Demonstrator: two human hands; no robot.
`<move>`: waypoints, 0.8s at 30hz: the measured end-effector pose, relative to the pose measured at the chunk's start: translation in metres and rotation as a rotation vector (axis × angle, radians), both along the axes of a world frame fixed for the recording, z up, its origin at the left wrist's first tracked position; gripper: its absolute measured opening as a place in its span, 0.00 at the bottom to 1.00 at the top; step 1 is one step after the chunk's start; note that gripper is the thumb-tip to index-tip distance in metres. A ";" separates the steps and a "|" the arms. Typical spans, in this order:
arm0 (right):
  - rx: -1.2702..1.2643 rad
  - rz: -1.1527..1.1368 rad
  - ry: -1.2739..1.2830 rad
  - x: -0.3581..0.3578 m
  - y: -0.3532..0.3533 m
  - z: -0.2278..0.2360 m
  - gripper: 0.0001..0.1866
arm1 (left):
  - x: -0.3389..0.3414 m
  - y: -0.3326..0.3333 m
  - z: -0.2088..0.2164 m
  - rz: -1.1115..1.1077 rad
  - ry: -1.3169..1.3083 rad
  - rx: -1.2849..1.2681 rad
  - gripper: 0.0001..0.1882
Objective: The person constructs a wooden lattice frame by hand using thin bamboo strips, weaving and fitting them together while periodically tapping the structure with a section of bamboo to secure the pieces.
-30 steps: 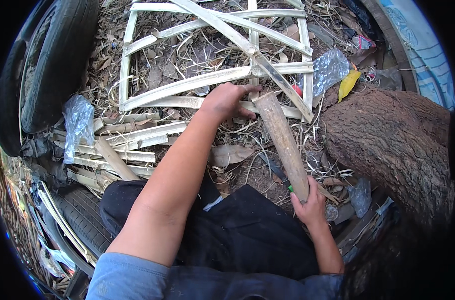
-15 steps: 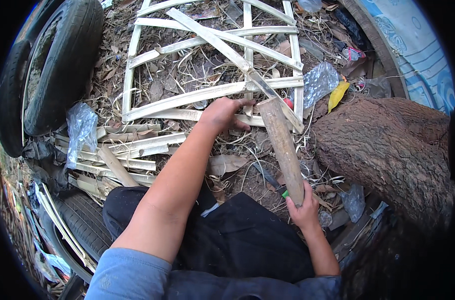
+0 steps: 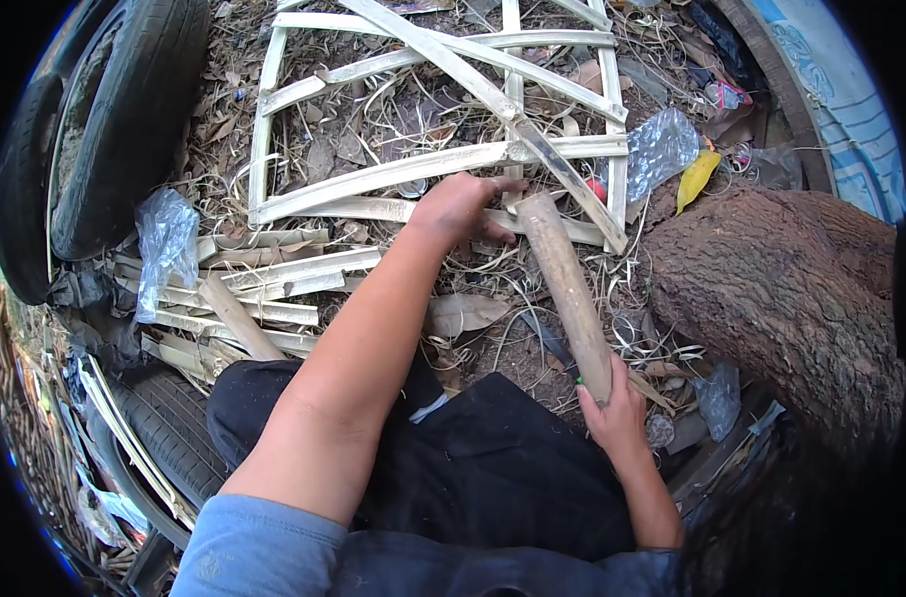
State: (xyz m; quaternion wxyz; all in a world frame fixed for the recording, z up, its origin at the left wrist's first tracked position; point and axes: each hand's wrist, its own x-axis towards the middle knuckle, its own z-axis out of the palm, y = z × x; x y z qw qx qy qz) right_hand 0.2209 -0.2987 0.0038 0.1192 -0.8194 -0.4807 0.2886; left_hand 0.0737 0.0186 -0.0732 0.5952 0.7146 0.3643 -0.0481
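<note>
In front of me lies a lattice frame of pale split strips, bamboo by the look of them. My left hand is at its near edge, with the fingers on either side of a bamboo strip. My right hand grips the lower end of a thick round wooden stick. The stick's upper end rests near the frame's near right corner, close to my left fingertips. A diagonal strip crosses over the lattice. Beside the stick lies a dark-bladed knife, its green part mostly hidden.
A big tree root or trunk rises at right. Old tyres stand at left. Loose split strips and a short stick lie by my knee. Clear plastic and a yellow leaf lie near the frame.
The scene has shifted slightly right and up in the view. Both hands keep about the same holds, and the stick still leans toward the frame.
</note>
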 end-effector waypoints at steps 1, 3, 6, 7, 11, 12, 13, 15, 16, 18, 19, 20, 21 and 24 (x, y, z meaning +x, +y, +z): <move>0.109 0.005 0.009 -0.001 -0.005 -0.005 0.33 | 0.000 0.000 0.002 -0.022 0.018 0.034 0.40; 0.119 -0.020 0.038 0.004 -0.009 -0.004 0.33 | 0.004 0.002 0.007 -0.047 0.032 0.065 0.39; -0.053 -0.028 0.052 0.000 -0.007 0.004 0.34 | 0.000 0.003 -0.002 -0.036 0.053 0.037 0.39; 0.031 -0.015 0.076 -0.001 -0.010 0.000 0.34 | 0.001 0.002 0.008 -0.059 0.102 0.042 0.39; 0.065 -0.012 0.053 -0.002 -0.005 0.000 0.33 | -0.002 0.004 -0.023 -0.096 -0.171 0.536 0.40; -0.045 0.014 0.006 -0.004 0.000 0.000 0.33 | -0.008 0.003 -0.033 -0.095 -0.160 0.536 0.40; -0.004 -0.051 0.076 -0.004 -0.003 -0.001 0.33 | -0.001 0.003 -0.019 -0.098 -0.032 0.308 0.40; 0.131 -0.060 0.073 0.004 -0.008 -0.003 0.33 | 0.008 0.003 0.003 -0.072 0.105 0.066 0.40; 0.259 -0.075 0.077 0.003 -0.012 -0.001 0.33 | 0.005 0.002 0.001 -0.074 0.112 0.060 0.40; 0.127 -0.066 0.059 -0.003 -0.015 0.000 0.33 | 0.002 0.003 -0.008 -0.050 0.012 0.103 0.39; 0.105 -0.030 0.071 -0.003 -0.011 -0.001 0.33 | 0.001 0.005 -0.009 -0.021 0.036 0.045 0.40; 0.083 0.006 0.083 -0.003 -0.008 -0.002 0.33 | 0.004 0.006 -0.013 -0.019 0.036 0.049 0.40; 0.194 -0.026 0.084 -0.002 -0.010 -0.001 0.33 | 0.008 0.006 -0.017 -0.058 0.018 0.181 0.40; -0.044 -0.030 0.074 -0.006 0.000 0.003 0.32 | -0.005 0.000 -0.024 -0.080 -0.102 0.412 0.40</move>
